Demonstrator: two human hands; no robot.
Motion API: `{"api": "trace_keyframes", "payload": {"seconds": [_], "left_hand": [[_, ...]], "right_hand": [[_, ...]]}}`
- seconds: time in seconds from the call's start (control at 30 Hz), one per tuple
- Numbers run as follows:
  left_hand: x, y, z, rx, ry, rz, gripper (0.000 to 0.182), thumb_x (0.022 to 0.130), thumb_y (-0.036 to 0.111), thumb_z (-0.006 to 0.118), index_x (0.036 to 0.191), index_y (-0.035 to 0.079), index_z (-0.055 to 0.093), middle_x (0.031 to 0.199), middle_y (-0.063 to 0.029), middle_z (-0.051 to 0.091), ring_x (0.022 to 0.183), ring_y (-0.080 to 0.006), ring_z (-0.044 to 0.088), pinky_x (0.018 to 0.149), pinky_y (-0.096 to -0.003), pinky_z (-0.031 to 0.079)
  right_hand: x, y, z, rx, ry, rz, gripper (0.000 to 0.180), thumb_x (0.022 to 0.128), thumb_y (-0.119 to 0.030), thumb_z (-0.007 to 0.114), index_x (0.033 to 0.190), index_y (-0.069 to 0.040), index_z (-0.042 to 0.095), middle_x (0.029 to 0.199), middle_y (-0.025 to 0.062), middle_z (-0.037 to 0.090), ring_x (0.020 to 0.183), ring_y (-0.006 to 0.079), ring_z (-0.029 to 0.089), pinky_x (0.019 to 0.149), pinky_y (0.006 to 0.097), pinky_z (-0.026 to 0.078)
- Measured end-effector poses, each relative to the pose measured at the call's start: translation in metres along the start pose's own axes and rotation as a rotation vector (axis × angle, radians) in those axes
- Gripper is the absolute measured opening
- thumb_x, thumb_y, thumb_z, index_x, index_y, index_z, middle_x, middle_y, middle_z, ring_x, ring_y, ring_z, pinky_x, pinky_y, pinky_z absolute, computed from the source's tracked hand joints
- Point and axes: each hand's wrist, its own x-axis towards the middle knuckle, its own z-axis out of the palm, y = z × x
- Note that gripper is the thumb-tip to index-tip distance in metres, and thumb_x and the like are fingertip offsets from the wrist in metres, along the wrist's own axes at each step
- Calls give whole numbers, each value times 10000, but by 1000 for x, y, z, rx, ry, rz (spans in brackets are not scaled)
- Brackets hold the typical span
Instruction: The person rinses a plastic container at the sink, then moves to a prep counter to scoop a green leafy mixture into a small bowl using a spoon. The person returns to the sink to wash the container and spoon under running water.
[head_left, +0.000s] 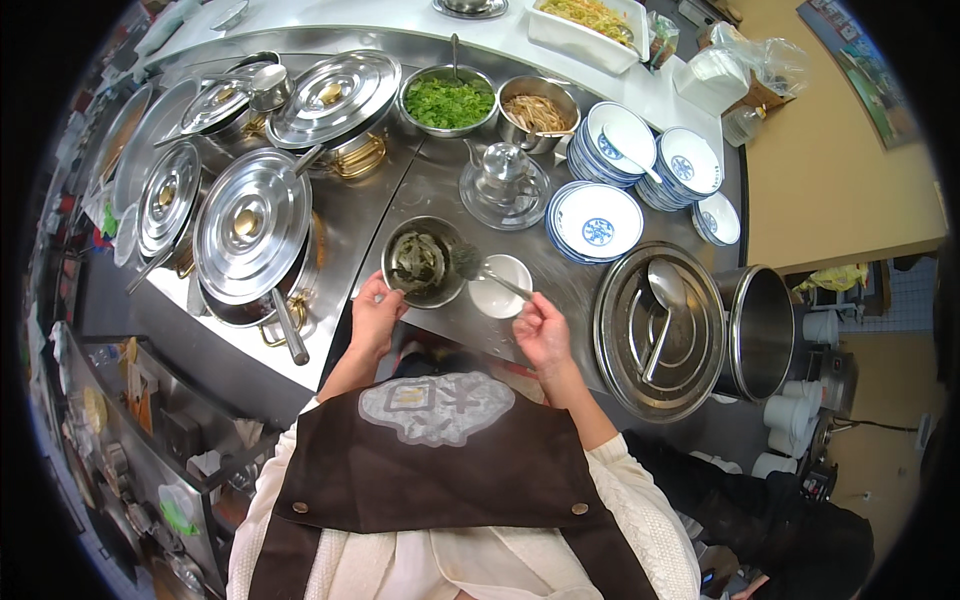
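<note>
My left hand (376, 309) pinches the near rim of a round metal bowl (424, 294) with dark green leafy food inside. In my right hand (541, 330) is the handle of a metal spoon (504, 282); its bowl, heaped with dark green food (466, 260), is over the metal bowl's right rim. Under the handle stands a small white bowl (501, 300) on the steel counter (420, 187). Behind these, a lidded metal teapot (506, 166) sits on a metal plate (472, 211).
Lidded pots (253, 225) crowd the left. Chopped greens (450, 101) and brown shredded food (535, 112) fill metal bowls at the back. Blue-and-white bowls (598, 221) are stacked right, near a large metal lid (637, 367) bearing a ladle (664, 285). A person (795, 517) is lower right.
</note>
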Motion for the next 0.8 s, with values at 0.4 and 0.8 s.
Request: {"api": "trace_keyframes", "payload": {"seconds": [0.4,0.8], "left_hand": [[5,7,-20,-39,35,-103,177,832,18,559,728,116,453,796,13,540,734,-86,544,733,-287,530],[7,6,-17,-12,-11,-180,195,808,-1,544,680,108,444,1000,23,562,936,-132,553,805,-326,507]], "right_hand": [[-12,-13,-29,-1825,-333,-1161,164,785,-63,607,932,7,629,704,126,613,610,267,606,543,357,478],[-34,-15,-1,-1427,-223,-1058,164,816,-32,569,953,5,652,696,81,627,520,137,562,500,258,455]]}}
